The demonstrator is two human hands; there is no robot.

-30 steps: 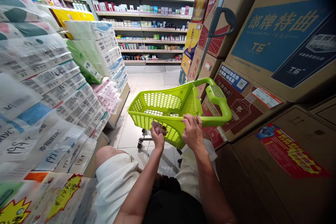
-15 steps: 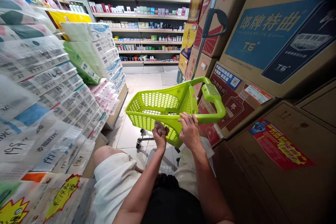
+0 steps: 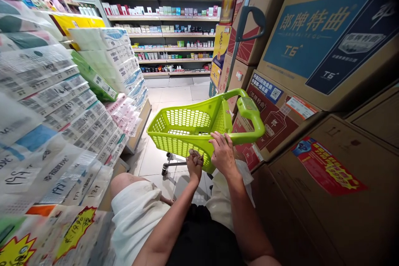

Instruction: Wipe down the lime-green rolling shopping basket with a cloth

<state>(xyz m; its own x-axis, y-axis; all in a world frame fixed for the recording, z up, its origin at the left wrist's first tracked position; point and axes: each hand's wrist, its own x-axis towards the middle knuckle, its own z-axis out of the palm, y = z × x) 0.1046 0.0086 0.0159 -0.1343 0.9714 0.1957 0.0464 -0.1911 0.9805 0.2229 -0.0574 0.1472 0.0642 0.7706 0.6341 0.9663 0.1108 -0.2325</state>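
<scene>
A lime-green plastic shopping cart (image 3: 174,138) with lattice sides stands in front of my knees, its handle to the right. My right hand (image 3: 223,154) is bent over the near rim of the basket and holds it beside the handle. A crumpled brownish cloth (image 3: 195,156) is bunched in my left hand (image 3: 194,170), up against the near side wall of the cart. The fingers of my left hand are closed round the cloth and partly hidden by it. No goods are visible inside the basket.
Stacked paper packs (image 3: 59,108) with handwritten prices line the left side. Cardboard cartons (image 3: 311,41) are piled close on the right, with a metal pole with a dark grip (image 3: 241,33) before them. Tiled floor (image 3: 174,93) runs to shelves (image 3: 165,18) at the back.
My left hand has moved right along the cart's near side with the cloth, closer to my right hand. The right hand stays on the rim. The view has shifted slightly.
</scene>
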